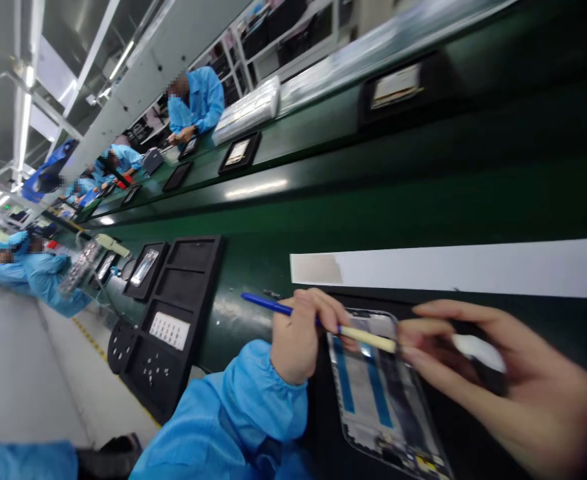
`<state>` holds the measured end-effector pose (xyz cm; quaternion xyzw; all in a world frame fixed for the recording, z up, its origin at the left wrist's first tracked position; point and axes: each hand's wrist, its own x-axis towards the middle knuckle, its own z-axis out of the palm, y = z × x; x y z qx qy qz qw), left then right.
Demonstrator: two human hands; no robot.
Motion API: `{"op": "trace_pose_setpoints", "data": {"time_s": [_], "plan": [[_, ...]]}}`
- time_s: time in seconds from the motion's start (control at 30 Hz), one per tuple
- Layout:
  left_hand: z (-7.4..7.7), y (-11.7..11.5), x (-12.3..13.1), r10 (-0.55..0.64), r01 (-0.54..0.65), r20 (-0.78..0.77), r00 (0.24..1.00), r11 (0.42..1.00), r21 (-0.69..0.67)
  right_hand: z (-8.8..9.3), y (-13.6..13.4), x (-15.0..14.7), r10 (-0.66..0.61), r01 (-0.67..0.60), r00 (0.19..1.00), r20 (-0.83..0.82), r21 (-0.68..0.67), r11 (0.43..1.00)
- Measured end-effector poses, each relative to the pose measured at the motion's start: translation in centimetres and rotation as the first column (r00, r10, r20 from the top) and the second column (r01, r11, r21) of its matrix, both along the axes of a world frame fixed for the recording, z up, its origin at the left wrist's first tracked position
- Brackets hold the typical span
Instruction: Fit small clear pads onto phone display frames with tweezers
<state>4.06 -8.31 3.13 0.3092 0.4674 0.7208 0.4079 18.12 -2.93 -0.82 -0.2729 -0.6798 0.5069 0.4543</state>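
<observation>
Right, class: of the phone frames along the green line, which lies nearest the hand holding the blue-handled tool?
The frame with two blue strips, beside the left hand and under its tool; the others sit in black trays far up the line.

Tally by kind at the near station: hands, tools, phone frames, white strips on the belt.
Hands: 2, left hand, right hand
Blue-handled tool: 1
Phone frame: 1
White strip: 1
Total: 5
</observation>
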Motion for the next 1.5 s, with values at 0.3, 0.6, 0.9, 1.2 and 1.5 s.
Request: {"op": "trace_pose_setpoints", "data": {"time_s": [0.3,0.6,0.9,1.2,1.5], "plan": [[-0.7,1.2,-0.4,0.044,-0.044,-0.008,0.999,0.999,-0.03,3.1,1.7,4.0,-0.405,0.403,0.914,0.007,-0.103,0.909],[-0.4,0.6,-2.9,-0.303,0.191,-0.389,0.87,0.935,-0.299,1.3,9.4,14.2,-0.742,0.507,0.275,0.612,0.563,0.653],[0.8,0.3,-3.1,-0.206,0.023,-0.698,0.686,0.965,-0.262,1.4,2.9,4.8,-0.338,0.155,0.862,0.378,0.438,0.886],[0.7,0.1,-3.5,-0.253,0.047,-0.84,0.479,0.964,-0.263,-0.5,2.5,1.3,-0.235,0.027,0.874,0.425,0.441,0.897],[1.3,0.2,-3.3,-0.285,-0.001,-0.897,0.339,0.953,-0.303,-0.8,1.9,2.1,-0.168,0.021,0.908,0.384,0.358,0.934]]}}
